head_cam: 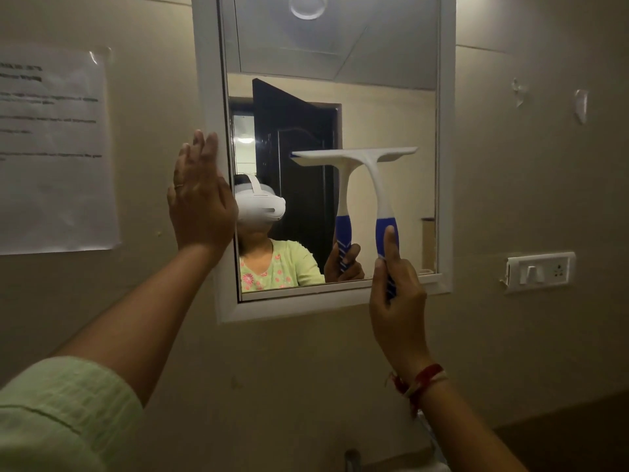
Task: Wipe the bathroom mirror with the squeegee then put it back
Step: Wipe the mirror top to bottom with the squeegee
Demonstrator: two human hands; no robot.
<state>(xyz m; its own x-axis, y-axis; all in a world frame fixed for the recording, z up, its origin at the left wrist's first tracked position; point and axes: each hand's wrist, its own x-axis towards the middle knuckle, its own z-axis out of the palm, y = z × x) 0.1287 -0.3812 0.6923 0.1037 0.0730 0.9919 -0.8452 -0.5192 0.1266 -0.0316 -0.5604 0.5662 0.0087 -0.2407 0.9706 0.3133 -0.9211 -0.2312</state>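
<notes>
We're gripping the squeegee [371,172] in the right hand [396,301], blade lying level on the mirror [384,97] above it; left hand [200,199] flat, bracing the frame [209,97].

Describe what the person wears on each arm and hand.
The left arm wears a pale green sleeve that ends above the bare forearm; the left hand has a thin ring on one finger. Below the right hand, the wrist carries a red and cream thread band; no sleeve shows there.
</notes>
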